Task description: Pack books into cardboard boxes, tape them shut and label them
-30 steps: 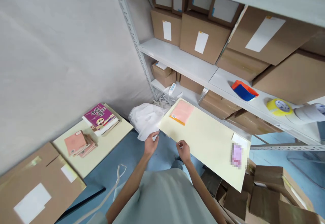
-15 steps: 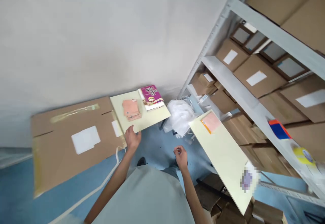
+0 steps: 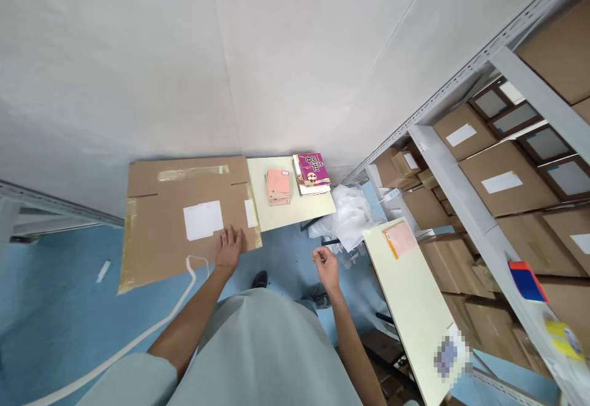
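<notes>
My left hand [image 3: 229,247] lies flat with its fingers spread on the right front part of a large flattened cardboard box [image 3: 157,228], just below a white label [image 3: 203,220]. Over the floor, my right hand [image 3: 326,266] hangs in the air with its fingers curled in; I see nothing in it. To the right of the cardboard, on a pale table [image 3: 270,218], sits a small stack of pink booklets [image 3: 278,186]. Beside that stack is a pile of books with a purple one [image 3: 313,169] on top.
A second pale table [image 3: 399,289] on the right holds a pink booklet [image 3: 400,238]. White plastic wrapping [image 3: 346,212] is heaped between the tables. Metal shelves [image 3: 470,194] with cardboard boxes stand at the right. A white strap [image 3: 152,327] runs across the floor on the left.
My left hand has moved left and come down from beside the pink booklets onto the cardboard. My right hand stays curled in nearly the same place. The view has turned left.
</notes>
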Tool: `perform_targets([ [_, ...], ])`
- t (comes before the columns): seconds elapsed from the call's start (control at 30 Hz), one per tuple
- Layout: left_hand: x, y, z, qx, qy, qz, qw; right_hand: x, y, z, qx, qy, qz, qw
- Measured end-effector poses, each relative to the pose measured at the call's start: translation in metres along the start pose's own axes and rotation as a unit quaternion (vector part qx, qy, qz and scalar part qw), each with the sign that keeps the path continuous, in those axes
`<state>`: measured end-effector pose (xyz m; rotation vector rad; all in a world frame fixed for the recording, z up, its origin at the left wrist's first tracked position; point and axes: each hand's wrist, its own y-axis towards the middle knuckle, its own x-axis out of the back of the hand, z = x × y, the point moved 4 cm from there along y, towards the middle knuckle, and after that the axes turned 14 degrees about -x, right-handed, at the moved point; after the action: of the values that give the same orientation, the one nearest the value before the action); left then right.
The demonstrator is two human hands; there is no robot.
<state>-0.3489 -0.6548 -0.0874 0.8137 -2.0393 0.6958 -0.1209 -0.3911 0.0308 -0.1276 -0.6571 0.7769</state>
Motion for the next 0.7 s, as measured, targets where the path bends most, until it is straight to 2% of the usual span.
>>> perform_targets([
  [0.1,0.006,0.0,-0.003,-0.025,0.022,-0.006,0.999,-0.001,-0.006,0.003,0.002,-0.007,0.005,1.0],
  [0.17,0.017,0.0,-0.005,-0.052,0.033,-0.013,0.998,0.0,-0.008,0.006,0.011,-0.006,0.007,1.0],
  [0.23,0.034,0.002,-0.006,-0.077,0.036,-0.025,0.996,0.003,-0.007,0.01,0.023,0.004,0.01,1.0],
  [0.3,0.06,0.004,-0.006,-0.091,0.031,-0.054,0.994,0.006,-0.004,0.015,0.034,0.018,0.01,0.999],
  [0.37,0.096,0.005,-0.005,-0.094,0.023,-0.108,0.989,0.009,0.001,0.02,0.043,0.029,0.003,0.999],
  [0.47,0.168,0.001,-0.008,-0.077,0.021,-0.229,0.97,0.013,0.008,0.029,0.058,0.045,-0.011,0.997],
  [0.53,0.219,-0.009,-0.014,-0.062,0.026,-0.324,0.944,0.015,0.012,0.033,0.064,0.062,-0.016,0.996],
  [0.6,0.264,-0.02,-0.024,-0.052,0.026,-0.379,0.924,0.019,0.017,0.038,0.067,0.081,-0.021,0.994],
  [0.7,0.315,-0.037,-0.04,-0.025,-0.073,-0.464,0.883,0.028,0.024,0.044,0.069,0.108,-0.037,0.991],
])
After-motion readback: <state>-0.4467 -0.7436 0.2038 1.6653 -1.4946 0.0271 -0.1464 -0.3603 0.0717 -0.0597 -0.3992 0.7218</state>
